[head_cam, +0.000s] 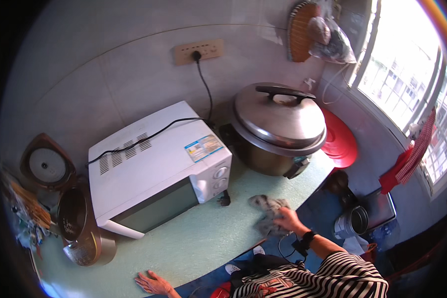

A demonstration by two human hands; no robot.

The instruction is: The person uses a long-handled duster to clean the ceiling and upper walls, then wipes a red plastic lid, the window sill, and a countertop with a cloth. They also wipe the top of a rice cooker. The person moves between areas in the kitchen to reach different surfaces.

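Observation:
My right hand grips a grey, stained cloth against the pale green tabletop, close to its front right edge. At the lower left, my left hand lies on the same top with its fingers spread and nothing in it. Between and beyond the hands stands a white microwave oven, its door shut. A black plug rests by its front right corner. Behind the cloth is a large metal pot with a domed lid on it.
A rice cooker with its lid raised stands left of the microwave. Utensils crowd the far left. A black cord crosses the microwave to a wall socket. A red round plastic lid leans behind the pot. A metal can stands lower right.

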